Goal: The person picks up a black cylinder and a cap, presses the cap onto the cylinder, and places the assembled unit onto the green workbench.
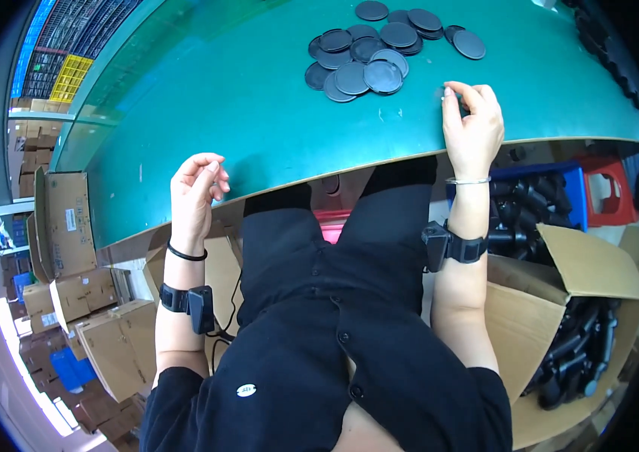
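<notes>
Lap and body: black clothing (334, 339) fills the lower middle, nearest to us; we sit at the near edge of the green table (259, 113)
Left hand: our left hand (195, 192) is at the table edge, fingers curled loosely with thumb and fingertips close together; we see nothing held in it
Right hand: our right hand (474, 124) rests on the table top, just beside the pile of discs (380, 49); thumb and fingertips are pinched together on something small, but we cannot tell what it is, it is too little to see
Doing the step well: we judge the right hand should take only one disc from the near side of the pile, sliding it to the edge so the fingers can go under it; pressing down on the heap could push other discs away
Left hand advice: it seems good to bring the left hand closer, so it can receive or steady the piece
Discs: dark, round, flat, with a thin raised rim; they lie overlapping in a loose heap on the far part of the table, some apart at the right
Around us: open cardboard box (561, 316) with black tube parts at our right, more cardboard boxes (71, 226) at our left
</notes>
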Action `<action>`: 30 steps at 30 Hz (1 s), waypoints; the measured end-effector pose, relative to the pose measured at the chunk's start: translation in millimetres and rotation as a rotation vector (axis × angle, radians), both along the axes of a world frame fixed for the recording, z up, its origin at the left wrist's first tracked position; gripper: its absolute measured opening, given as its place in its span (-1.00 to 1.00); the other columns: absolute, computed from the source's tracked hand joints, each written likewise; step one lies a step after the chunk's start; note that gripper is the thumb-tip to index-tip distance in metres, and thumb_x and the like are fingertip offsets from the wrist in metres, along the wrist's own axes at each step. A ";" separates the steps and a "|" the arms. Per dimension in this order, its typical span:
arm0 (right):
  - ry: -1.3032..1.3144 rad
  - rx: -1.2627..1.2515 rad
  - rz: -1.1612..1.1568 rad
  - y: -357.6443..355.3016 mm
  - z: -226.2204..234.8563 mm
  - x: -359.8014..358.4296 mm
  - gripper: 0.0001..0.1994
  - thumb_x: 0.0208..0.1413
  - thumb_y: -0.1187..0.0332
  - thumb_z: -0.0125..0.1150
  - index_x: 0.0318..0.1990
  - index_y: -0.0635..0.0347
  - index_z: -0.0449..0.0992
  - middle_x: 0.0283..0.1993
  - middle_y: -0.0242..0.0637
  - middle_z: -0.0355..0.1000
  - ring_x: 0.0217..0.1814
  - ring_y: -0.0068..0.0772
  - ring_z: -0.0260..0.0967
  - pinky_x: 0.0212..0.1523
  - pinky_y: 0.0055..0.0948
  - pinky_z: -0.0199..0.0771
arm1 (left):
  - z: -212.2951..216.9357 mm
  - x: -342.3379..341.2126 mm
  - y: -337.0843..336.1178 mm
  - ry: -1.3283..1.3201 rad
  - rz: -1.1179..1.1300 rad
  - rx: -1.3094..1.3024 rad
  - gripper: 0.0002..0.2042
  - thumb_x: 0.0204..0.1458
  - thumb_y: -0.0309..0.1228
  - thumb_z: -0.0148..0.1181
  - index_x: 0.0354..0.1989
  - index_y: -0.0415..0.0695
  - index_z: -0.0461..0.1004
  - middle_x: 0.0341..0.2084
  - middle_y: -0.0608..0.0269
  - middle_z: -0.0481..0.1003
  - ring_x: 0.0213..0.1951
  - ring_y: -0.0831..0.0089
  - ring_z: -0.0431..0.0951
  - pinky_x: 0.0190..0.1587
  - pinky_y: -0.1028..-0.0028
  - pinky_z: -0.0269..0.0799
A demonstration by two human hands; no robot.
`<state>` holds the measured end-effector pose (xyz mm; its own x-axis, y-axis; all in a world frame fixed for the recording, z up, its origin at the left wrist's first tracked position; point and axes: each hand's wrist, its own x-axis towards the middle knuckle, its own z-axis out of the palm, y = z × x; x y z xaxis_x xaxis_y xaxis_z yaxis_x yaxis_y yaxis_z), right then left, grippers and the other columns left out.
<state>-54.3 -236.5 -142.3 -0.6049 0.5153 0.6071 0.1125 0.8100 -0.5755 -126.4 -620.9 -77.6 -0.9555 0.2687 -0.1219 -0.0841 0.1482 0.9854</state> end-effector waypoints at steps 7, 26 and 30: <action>0.023 -0.056 0.005 2.7 6.5 -7.8 -0.88 0.02 0.31 0.24 -0.37 0.11 0.62 -0.36 -0.24 0.41 -0.27 -0.15 0.42 -0.22 -0.24 0.41 | 12.3 -18.3 33.2 -0.026 -0.092 0.024 -0.88 0.18 -0.42 0.14 -0.21 -0.20 0.51 -0.49 0.31 0.51 -0.51 0.64 0.46 -0.53 0.70 0.25; 0.026 -0.690 0.258 -30.0 91.1 228.6 -0.88 0.10 0.45 0.24 -0.23 0.24 0.62 -0.35 -0.23 0.49 -0.25 -0.38 0.47 -0.25 -0.43 0.44 | 5.5 -16.9 142.8 -0.048 -0.461 0.129 -0.90 0.23 -0.43 0.08 -0.18 -0.19 0.44 -0.50 0.32 0.45 -0.51 0.64 0.40 -0.52 0.70 0.24; -0.177 -0.371 -0.275 2.8 169.1 325.5 -0.89 0.10 0.43 0.23 -0.28 0.23 0.62 -0.37 -0.28 0.52 -0.38 -0.46 0.43 -0.35 -0.48 0.39 | 7.3 -27.3 152.3 -0.060 -0.471 0.178 -0.91 0.23 -0.44 0.08 -0.20 -0.20 0.44 -0.51 0.31 0.45 -0.52 0.63 0.41 -0.53 0.70 0.25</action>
<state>271.2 -233.7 26.8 -0.4936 0.8321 0.2529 0.4150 0.4809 -0.7723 -153.7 -468.7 -70.2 -0.7181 0.6906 -0.0857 -0.1058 0.0134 0.9943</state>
